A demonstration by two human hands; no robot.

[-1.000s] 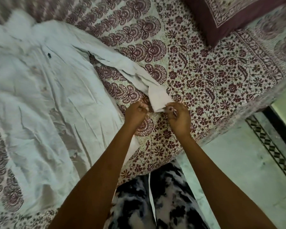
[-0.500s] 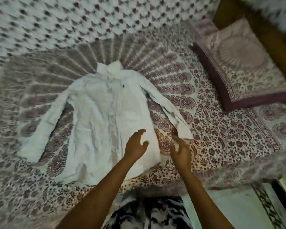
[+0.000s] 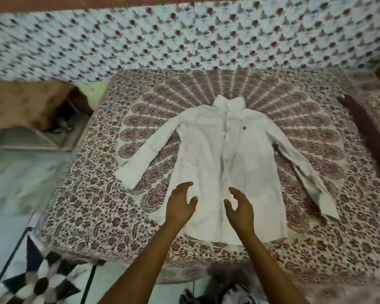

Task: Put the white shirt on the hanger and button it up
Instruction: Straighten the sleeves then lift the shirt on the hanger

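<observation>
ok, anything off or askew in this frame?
No hanger in view, though the task needs one. The white shirt lies flat and wrinkled on the bedspread. Its sleeves are uneven: one ends well nearer the bed's front edge. Left hand and right hand are open above the hem.

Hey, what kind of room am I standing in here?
Most likely a bedroom. A bed under a printed bedspread fills the view, a white shirt lies spread flat on it, and a maroon-edged cushion sits at its right side.
</observation>
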